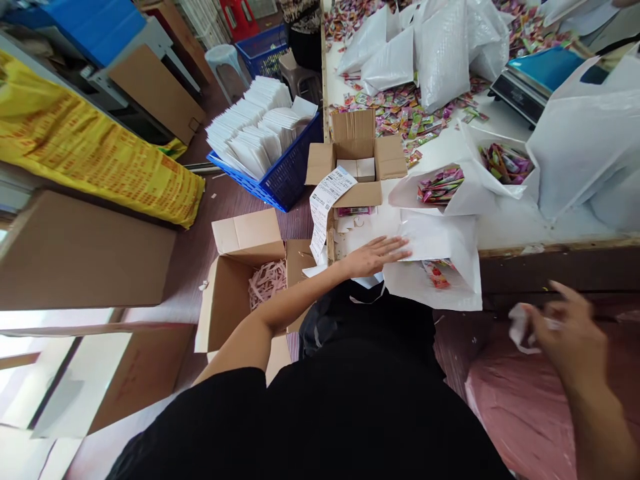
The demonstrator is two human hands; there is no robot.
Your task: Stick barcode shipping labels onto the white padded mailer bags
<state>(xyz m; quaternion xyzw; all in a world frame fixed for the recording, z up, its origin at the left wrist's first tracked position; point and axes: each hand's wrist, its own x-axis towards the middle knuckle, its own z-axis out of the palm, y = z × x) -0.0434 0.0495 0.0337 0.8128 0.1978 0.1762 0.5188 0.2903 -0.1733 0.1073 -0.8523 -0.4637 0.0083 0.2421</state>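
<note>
My left hand (376, 257) lies flat with its fingers stretched out, resting on a white mailer bag (463, 287) at the table's front edge. Through the bag's gap, red and colourful snack packets (437, 273) show. Off to the right, away from the table, my right hand (570, 330) is slightly blurred, its index finger raised. A crumpled white strip (523, 330) sits at its thumb and fingers. Just behind the left hand stand two open white bags, one holding packets (441, 185), the other more packets (505, 163).
A small open carton (355, 195) and a printed label strip (327, 203) lie left on the table. Filled white bags (443, 53) and a scale (530, 83) stand behind. On the floor are a blue basket of white envelopes (285, 177) and a carton with paper shreds (230, 293).
</note>
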